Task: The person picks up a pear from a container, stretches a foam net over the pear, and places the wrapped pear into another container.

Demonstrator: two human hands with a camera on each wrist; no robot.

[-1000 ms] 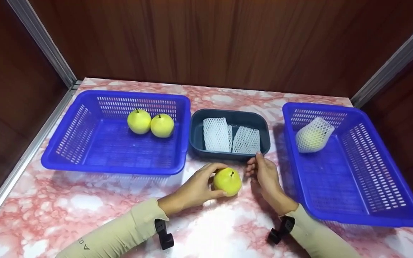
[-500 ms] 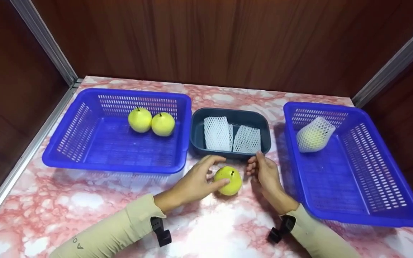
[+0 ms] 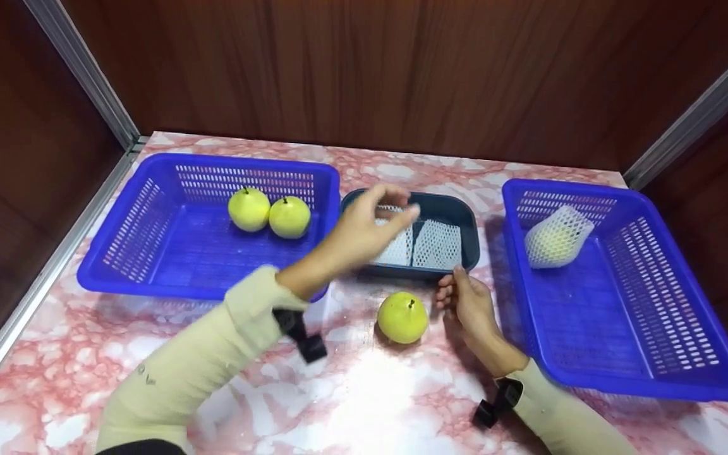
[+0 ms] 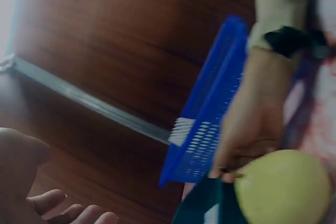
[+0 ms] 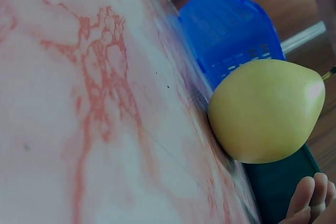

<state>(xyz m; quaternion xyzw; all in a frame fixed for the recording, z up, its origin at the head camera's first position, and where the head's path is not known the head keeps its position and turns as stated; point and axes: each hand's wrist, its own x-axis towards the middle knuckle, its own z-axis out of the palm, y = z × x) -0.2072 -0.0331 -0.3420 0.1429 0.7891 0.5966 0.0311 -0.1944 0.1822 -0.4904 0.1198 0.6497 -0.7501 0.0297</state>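
Observation:
A yellow-green pear [image 3: 402, 318] stands on the table with its stem up, touched by neither hand. My left hand [image 3: 364, 230] hovers over the left part of a dark teal box [image 3: 469, 237], fingers bent and nothing held. Beneath it, a white foam net sleeve [image 3: 395, 254] is partly hidden; a second foam net sleeve [image 3: 438, 246] lies at the box's right. My right hand [image 3: 474, 306] rests right of the pear by the box's front right corner, fingers loosely curled around nothing. Whether it touches the box, I cannot tell. The right wrist view shows the pear [image 5: 268, 111] up close.
On the left, a blue basket [image 3: 168, 291] holds two pears [image 3: 269, 212]. To the right, another blue basket [image 3: 629, 385] contains a pear in a foam net [image 3: 555, 240]. Brown panels [image 3: 364, 76] enclose the back and sides of the marbled table [image 3: 288, 404].
My left hand has let go of the pear and moved up and forward over the dark box. The pear stays where it was. My right hand has not visibly moved.

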